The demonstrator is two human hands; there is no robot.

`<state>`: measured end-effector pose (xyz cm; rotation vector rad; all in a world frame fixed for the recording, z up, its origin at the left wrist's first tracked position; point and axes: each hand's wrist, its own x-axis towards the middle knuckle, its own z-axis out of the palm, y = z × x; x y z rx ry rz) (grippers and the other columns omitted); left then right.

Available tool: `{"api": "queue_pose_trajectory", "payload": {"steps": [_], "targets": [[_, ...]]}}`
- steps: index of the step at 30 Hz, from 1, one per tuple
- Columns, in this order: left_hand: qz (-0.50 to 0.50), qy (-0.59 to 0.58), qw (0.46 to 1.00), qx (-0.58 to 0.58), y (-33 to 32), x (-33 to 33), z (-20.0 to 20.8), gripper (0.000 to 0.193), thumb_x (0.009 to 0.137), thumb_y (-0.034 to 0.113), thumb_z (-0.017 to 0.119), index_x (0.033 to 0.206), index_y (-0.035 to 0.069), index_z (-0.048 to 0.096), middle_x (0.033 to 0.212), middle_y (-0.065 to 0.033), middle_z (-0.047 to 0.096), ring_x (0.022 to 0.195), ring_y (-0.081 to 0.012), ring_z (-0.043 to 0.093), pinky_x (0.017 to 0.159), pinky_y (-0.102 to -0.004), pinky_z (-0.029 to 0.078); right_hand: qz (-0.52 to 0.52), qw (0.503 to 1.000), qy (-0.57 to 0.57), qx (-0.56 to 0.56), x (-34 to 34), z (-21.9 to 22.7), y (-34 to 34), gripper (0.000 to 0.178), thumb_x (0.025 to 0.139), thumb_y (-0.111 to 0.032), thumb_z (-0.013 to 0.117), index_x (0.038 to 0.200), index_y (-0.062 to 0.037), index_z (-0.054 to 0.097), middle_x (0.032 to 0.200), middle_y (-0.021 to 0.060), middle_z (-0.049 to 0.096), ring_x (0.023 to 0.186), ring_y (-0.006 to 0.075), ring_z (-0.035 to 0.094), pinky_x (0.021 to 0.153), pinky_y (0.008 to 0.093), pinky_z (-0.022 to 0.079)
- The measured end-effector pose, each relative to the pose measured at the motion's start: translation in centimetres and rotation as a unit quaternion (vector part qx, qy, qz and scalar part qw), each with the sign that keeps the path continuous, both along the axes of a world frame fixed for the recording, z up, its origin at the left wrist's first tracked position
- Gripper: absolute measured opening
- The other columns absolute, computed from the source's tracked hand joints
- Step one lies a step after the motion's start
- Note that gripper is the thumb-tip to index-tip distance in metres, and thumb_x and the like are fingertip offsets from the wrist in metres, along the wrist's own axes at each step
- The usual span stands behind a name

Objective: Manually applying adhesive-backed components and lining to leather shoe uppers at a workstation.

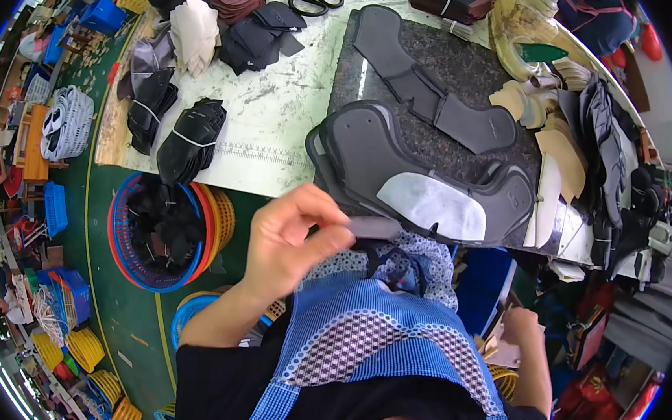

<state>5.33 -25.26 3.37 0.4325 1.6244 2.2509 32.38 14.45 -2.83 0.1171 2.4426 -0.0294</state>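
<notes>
Left hand (293, 234) pinches small flat piece (378, 228) between thumb and forefinger—dark grey, blurred, rounded at free end—just off near edge of stone slab (462, 66). Right hand (520, 326) nearer body than slab, fingers curled; cannot tell whether holding anything.

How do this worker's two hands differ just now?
The left hand pinches a grey strip, while the right hand looks curled, and whether it holds anything can't be told. The left hand is up near the front edge of the table; the right hand is down to the right of the apron. The left hand looks larger in this view than the right hand. Both are bare.
</notes>
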Motion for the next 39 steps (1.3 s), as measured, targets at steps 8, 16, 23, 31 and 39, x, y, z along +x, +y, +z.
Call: {"api": "queue_pose_trajectory", "payload": {"steps": [8, 16, 23, 31, 39], "targets": [[0.042, -0.143, 0.987, 0.063, 1.6, -3.4, -3.5, 0.011, 0.090, 0.000, 0.073, 0.098, 0.000, 0.066, 0.085, -0.0033, 0.068, 0.077, -0.0090, 0.065, 0.069, -0.0228, 0.052, -0.197, 0.816, 0.090, -0.536, -28.2, 10.4, -14.7, 0.032, 0.096, -0.029, 0.068, 0.101, 0.0023, 0.071, 0.073, 0.0054, 0.068, 0.061, 0.0078, 0.060, 0.053, 0.0257, 0.044], [0.113, -0.075, 0.987, -0.091, 3.3, -7.8, -6.1, 0.050, 0.090, 0.001, 0.073, 0.124, 0.005, 0.038, 0.086, -0.0096, 0.066, 0.071, -0.0121, 0.067, 0.068, -0.0253, 0.057, -0.186, 0.872, 0.071, -0.448, -34.9, 5.6, -16.2, 0.032, 0.096, -0.025, 0.065, 0.079, 0.0023, 0.065, 0.063, 0.0049, 0.064, 0.050, 0.0104, 0.058, 0.047, 0.0275, 0.046], [0.067, 0.071, 0.947, -0.306, 3.5, -9.5, -5.9, 0.031, 0.085, 0.002, 0.077, 0.102, 0.003, 0.051, 0.074, 0.0005, 0.051, 0.061, -0.0055, 0.045, 0.054, -0.0234, 0.039, -0.049, 0.941, 0.205, -0.263, -35.2, 4.4, -13.8, 0.032, 0.086, -0.022, 0.072, 0.072, 0.0020, 0.057, 0.062, 0.0182, 0.055, 0.054, 0.0329, 0.054, 0.053, 0.0411, 0.042], [-0.131, 0.511, 0.827, -0.197, 6.9, -5.3, -1.6, 0.046, 0.081, 0.029, 0.081, 0.118, 0.006, 0.065, 0.121, -0.0120, 0.067, 0.117, -0.0323, 0.063, 0.099, -0.0443, 0.049, -0.183, 0.845, 0.488, -0.121, -33.5, 4.6, 3.0, 0.033, 0.086, -0.037, 0.073, 0.085, -0.0037, 0.072, 0.074, 0.0101, 0.070, 0.068, 0.0244, 0.068, 0.064, 0.0376, 0.053], [-0.285, 0.495, 0.775, -0.272, 8.3, -3.6, -4.1, 0.057, 0.079, 0.031, 0.079, 0.129, 0.009, 0.064, 0.138, -0.0087, 0.059, 0.134, -0.0279, 0.051, 0.117, -0.0461, 0.033, -0.235, 0.876, 0.389, -0.162, -33.5, 1.0, 3.8, 0.033, 0.082, -0.038, 0.077, 0.086, -0.0080, 0.063, 0.081, 0.0107, 0.068, 0.078, 0.0327, 0.066, 0.072, 0.0445, 0.052]]}}
